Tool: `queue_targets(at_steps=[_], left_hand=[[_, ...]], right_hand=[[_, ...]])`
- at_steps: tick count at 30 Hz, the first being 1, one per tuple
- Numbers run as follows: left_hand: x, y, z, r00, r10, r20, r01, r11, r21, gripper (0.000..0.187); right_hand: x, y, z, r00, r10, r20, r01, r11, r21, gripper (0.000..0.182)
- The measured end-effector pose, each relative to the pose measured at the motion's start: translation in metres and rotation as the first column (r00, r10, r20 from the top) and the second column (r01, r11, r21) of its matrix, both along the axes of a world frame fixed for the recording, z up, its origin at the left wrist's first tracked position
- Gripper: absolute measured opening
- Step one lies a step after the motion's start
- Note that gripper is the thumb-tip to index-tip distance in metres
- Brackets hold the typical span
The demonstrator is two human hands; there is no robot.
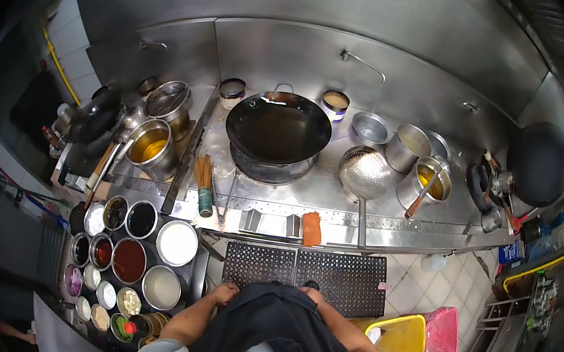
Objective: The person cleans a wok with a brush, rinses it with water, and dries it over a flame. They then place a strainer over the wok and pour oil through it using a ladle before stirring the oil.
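Observation:
My left hand (227, 294) is low in front of me, at the left edge of my dark apron (265, 327). Its fingers look curled, and whatever may be in them is hidden. At the apron's right edge is my right hand (311, 295), its fingers mostly out of sight. Ahead, beyond both hands, a large dark wok (279, 127) sits on the burner ring, with a dark shiny inside. A bamboo brush (203, 188) lies to its left. On the right, a perforated strainer (364, 174) rests with its handle toward me, near an orange cloth (311, 229) on the counter's front edge.
Pots with yellow liquid stand left (149, 147) and right (434, 183), the right pot holding a ladle (423, 195). Several seasoning containers (130, 260) crowd the left side. A yellow bin (404, 343) and a pink bin (443, 337) stand right. Rubber mats (340, 280) cover the floor.

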State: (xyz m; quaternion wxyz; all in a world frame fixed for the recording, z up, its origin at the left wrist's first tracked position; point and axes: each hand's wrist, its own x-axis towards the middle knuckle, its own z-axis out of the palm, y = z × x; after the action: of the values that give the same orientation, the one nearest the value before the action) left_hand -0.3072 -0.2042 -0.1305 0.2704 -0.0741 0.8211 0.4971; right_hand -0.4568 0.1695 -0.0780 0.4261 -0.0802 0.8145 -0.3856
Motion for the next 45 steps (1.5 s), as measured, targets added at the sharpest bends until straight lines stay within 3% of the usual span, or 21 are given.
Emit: queue_targets(at_steps=[1,2,3,4,6,10,11,12,13,15,16,18,20,22,27,29,33,36,39,42,45], left_hand=[[0.011,-0.003,-0.017,1.000,0.010,-0.004,-0.010,1.000,0.000,0.033],[0.020,-0.006,-0.029,0.934,-0.225,-0.278,0.189,0.970,-0.150,0.036],[0.023,-0.007,-0.034,0.745,-0.461,-0.482,0.322,0.881,-0.346,0.040],[0.023,-0.004,-0.015,0.747,-0.454,-0.486,0.312,0.885,-0.346,0.040],[0.030,0.006,0.040,0.964,-0.191,0.187,0.236,0.937,-0.256,0.046],[0.056,-0.007,0.039,0.883,-0.470,0.021,0.438,0.805,-0.400,0.044],[0.056,-0.004,0.060,0.967,-0.110,0.228,0.167,0.955,-0.246,0.043],[0.055,-0.001,0.075,0.858,0.224,0.461,-0.167,0.973,-0.161,0.042],[0.062,-0.008,0.058,0.858,0.223,0.462,-0.166,0.973,-0.160,0.042],[0.077,-0.024,0.032,0.993,-0.016,0.121,0.028,0.994,-0.102,0.038],[0.070,-0.020,0.044,0.992,-0.015,0.123,0.028,0.994,-0.101,0.038],[0.046,-0.008,0.076,0.812,0.276,0.515,-0.242,0.961,-0.134,0.033],[0.031,0.002,0.093,0.812,0.305,0.497,-0.284,0.951,-0.119,0.031],[0.027,0.003,0.089,0.812,0.332,0.480,-0.323,0.941,-0.105,0.030],[0.012,-0.006,0.028,0.994,-0.022,0.109,0.021,1.000,0.008,0.031],[0.007,-0.002,0.034,0.973,0.085,0.216,-0.085,0.996,-0.006,0.030],[0.003,0.002,0.058,0.869,0.271,0.414,-0.277,0.960,-0.047,0.027],[0.023,-0.012,0.012,0.966,0.106,0.237,-0.108,0.994,-0.004,0.029],[0.024,0.000,0.071,0.875,0.243,0.418,-0.215,0.970,-0.114,0.030],[0.043,-0.007,0.038,0.956,0.110,0.272,-0.085,0.991,-0.102,0.030],[0.045,0.000,0.058,0.881,0.242,0.406,-0.217,0.970,-0.107,0.032]], right_hand=[[0.003,-0.004,0.049,0.998,0.067,-0.008,-0.067,0.997,0.027,0.044],[0.002,-0.009,0.084,0.991,0.134,-0.016,-0.133,0.990,0.054,0.044],[0.001,-0.004,0.074,0.989,0.144,-0.021,-0.142,0.988,0.055,0.044],[0.005,0.008,0.059,0.985,0.169,-0.049,-0.163,0.982,0.099,0.042],[0.011,0.028,0.044,0.977,0.201,-0.073,-0.189,0.971,0.147,0.041],[0.028,0.069,0.024,0.984,0.093,-0.152,-0.035,0.937,0.347,0.039],[0.030,0.080,0.016,0.986,0.102,-0.129,-0.049,0.931,0.363,0.039],[0.033,0.086,0.016,0.986,0.102,-0.128,-0.049,0.930,0.364,0.039],[0.036,0.091,0.019,0.997,0.063,-0.040,-0.042,0.920,0.390,0.038],[0.043,0.095,0.026,0.999,0.021,0.049,-0.039,0.908,0.417,0.038],[0.045,0.094,0.027,0.995,-0.024,0.096,-0.021,0.897,0.441,0.038],[0.048,0.089,0.030,0.987,-0.071,0.143,-0.004,0.885,0.465,0.039],[0.053,0.090,0.014,0.995,0.097,0.009,-0.091,0.898,0.430,0.042],[0.046,0.077,0.035,0.984,0.150,0.093,-0.176,0.868,0.464,0.044],[0.033,0.065,0.045,0.972,0.188,0.140,-0.233,0.852,0.468,0.061],[0.029,0.065,0.037,0.996,0.042,0.081,-0.072,0.901,0.427,0.064],[0.025,0.063,0.034,0.989,0.113,0.099,-0.143,0.909,0.390,0.062],[0.028,0.073,-0.004,0.980,0.192,0.055,-0.199,0.899,0.391,0.059],[0.029,0.095,-0.067,0.949,0.317,0.000,-0.294,0.881,0.371,0.046],[0.029,0.102,-0.080,0.928,0.370,0.033,-0.357,0.865,0.351,0.065],[0.030,0.102,-0.076,0.883,0.469,-0.006,-0.442,0.838,0.319,0.064]])
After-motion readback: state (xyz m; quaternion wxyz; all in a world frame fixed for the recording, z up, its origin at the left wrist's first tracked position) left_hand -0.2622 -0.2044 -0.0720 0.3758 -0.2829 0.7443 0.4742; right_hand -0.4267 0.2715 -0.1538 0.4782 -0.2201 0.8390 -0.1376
